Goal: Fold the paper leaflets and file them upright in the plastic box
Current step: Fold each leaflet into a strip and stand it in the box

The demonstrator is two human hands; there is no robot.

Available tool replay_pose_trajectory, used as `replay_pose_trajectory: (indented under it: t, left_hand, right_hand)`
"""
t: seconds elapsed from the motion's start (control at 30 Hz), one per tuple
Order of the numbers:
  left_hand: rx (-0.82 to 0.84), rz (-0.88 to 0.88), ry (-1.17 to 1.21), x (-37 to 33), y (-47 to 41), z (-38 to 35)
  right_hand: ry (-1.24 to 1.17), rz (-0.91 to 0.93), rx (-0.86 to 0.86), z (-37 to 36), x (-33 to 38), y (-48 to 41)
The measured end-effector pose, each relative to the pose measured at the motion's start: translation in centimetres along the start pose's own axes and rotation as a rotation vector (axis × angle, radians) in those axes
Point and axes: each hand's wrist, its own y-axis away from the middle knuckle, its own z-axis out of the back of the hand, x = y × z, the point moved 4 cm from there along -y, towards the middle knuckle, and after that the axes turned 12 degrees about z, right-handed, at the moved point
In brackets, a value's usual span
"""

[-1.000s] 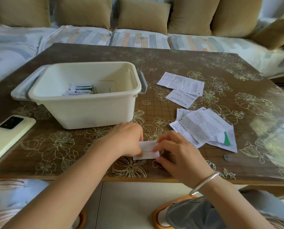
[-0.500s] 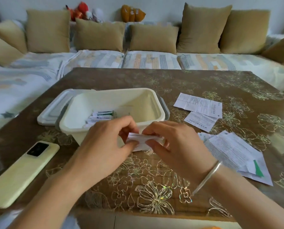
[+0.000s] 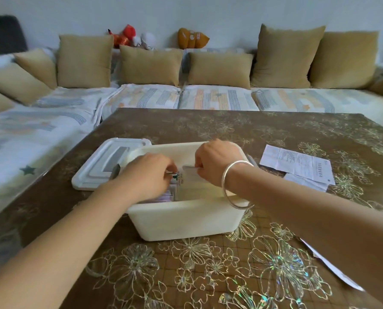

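Right hand (image 3: pixel 217 161) pinched the folded leaflet (image 3: pixel 191 174) above the plastic box (image 3: pixel 186 207), long edge level. Left hand (image 3: pixel 149 176) pinched the filed leaflets (image 3: pixel 175 176) just left of it.

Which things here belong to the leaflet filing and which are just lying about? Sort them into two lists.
Job: plastic box; folded leaflet pinched in the right hand; filed leaflets that the left hand pinches; unfolded leaflets on the table.
Lying about: box lid; cushions; plush toys.
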Motion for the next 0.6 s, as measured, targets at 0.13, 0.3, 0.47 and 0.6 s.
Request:
replay_pose_trajectory:
  t: [0.13, 0.3, 0.47, 0.6]
  left_hand:
    - [0.061, -0.012, -0.129, -0.3, -0.5, -0.7]
    - [0.102, -0.019, -0.15, -0.1, -0.6, -0.9]
    - [0.143, -0.024, -0.138, 0.0, -0.3, -0.4]
    - [0.133, -0.029, -0.144, 0.0, 0.3, 0.6]
  right_hand:
    - [0.045, 0.008, 0.048, -0.7, 0.3, -1.6]
    - [0.022, 0.034, 0.061, -0.9, 1.4, -2.5]
    - [0.023, 0.078, 0.091, -1.2, 2.5, -3.2]
    - [0.062, 0.145, 0.071, -2.4, 3.1, -4.2]
